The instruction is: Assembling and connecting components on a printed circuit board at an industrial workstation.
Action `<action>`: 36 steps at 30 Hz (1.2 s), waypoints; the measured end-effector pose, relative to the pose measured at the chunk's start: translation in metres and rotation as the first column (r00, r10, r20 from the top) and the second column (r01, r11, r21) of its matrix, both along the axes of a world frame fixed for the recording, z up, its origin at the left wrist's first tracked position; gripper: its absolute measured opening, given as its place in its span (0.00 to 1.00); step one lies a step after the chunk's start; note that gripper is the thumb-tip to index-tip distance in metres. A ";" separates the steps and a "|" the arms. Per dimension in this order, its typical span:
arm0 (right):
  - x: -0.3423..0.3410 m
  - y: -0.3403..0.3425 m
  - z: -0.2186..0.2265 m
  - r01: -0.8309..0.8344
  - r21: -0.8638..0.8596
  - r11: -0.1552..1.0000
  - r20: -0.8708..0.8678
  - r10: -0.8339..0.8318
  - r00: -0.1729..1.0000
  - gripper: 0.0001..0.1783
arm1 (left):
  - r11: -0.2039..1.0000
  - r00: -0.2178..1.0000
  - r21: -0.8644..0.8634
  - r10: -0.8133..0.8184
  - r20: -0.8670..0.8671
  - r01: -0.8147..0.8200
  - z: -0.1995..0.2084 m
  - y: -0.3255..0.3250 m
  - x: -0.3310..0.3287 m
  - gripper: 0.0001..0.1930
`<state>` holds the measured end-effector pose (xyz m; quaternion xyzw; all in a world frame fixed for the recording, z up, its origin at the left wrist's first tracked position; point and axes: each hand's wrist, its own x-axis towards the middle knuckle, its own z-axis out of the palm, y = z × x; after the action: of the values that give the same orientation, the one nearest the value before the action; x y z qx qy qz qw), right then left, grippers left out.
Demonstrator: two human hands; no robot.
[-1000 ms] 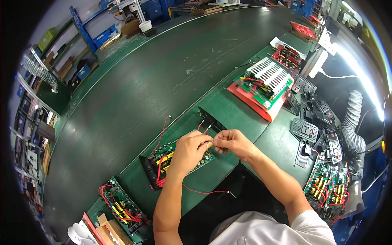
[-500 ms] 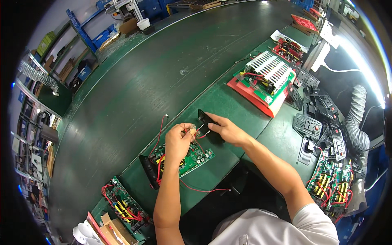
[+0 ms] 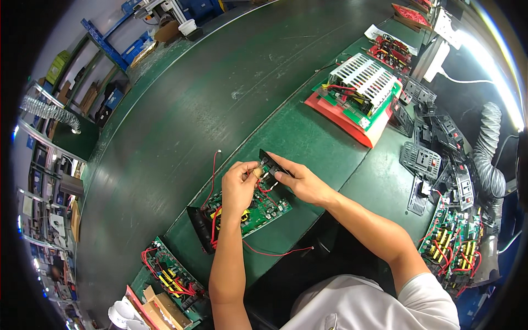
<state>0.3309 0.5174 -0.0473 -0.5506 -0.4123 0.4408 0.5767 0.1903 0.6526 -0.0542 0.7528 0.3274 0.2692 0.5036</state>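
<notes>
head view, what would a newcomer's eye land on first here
Probably the glaring tube light at upper right, and the broad dark green surface sweeping across the middle. Next, near the centre, the right hand grips a black panel beside the left hand, above a green circuit board. A white slotted cover stands out beyond them, toward the upper right.

Tube lamp (image 3: 491, 67) glaring at right — edges bent, corners black

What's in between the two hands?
In the head view, part of a black panel and some red wires show between the left hand and the right hand.
</notes>
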 end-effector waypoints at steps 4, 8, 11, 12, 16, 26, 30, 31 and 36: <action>0.000 0.001 -0.002 -0.017 -0.010 1.000 -0.007 0.016 1.000 0.29 | 0.999 1.000 0.038 0.008 0.017 -0.008 -0.004 0.003 -0.001 0.08; -0.001 0.001 -0.002 0.008 -0.002 1.000 0.070 -0.008 0.998 0.29 | 0.994 0.999 0.105 0.001 -0.043 0.003 0.001 0.001 -0.001 0.08; -0.003 0.001 -0.003 0.036 -0.005 0.999 0.150 -0.034 0.988 0.30 | 0.987 0.999 0.159 0.005 -0.048 0.003 0.005 -0.003 0.000 0.07; -0.004 0.001 -0.003 0.046 -0.002 0.999 0.189 -0.045 0.981 0.30 | 0.985 0.999 0.173 0.018 -0.030 -0.012 0.007 -0.005 0.000 0.07; -0.011 -0.002 0.001 0.049 0.003 0.999 0.193 -0.048 0.980 0.30 | 0.964 0.997 0.265 0.053 -0.058 -0.035 0.016 -0.009 0.000 0.06; -0.001 0.000 -0.002 0.079 -0.004 0.997 0.206 -0.077 0.976 0.29 | 0.988 0.996 0.147 -0.058 0.063 0.048 0.023 -0.012 0.000 0.10; 0.006 0.003 -0.006 0.053 -0.035 0.998 0.025 -0.052 0.998 0.28 | 0.979 0.998 0.203 -0.041 0.045 0.031 0.029 0.000 -0.013 0.10; 0.005 0.002 -0.001 0.050 -0.057 0.997 0.028 -0.049 0.998 0.28 | 0.979 0.999 0.203 -0.019 0.031 0.012 0.032 0.000 -0.013 0.10; 0.006 0.000 -0.004 0.225 0.088 0.970 0.463 -0.240 0.853 0.25 | 0.933 0.996 0.349 -0.064 -0.067 0.083 0.036 -0.007 -0.010 0.09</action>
<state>0.3366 0.5178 -0.0511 -0.6777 -0.4771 0.2148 0.5167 0.1805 0.6458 -0.0182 0.8494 0.2593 0.2838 0.3617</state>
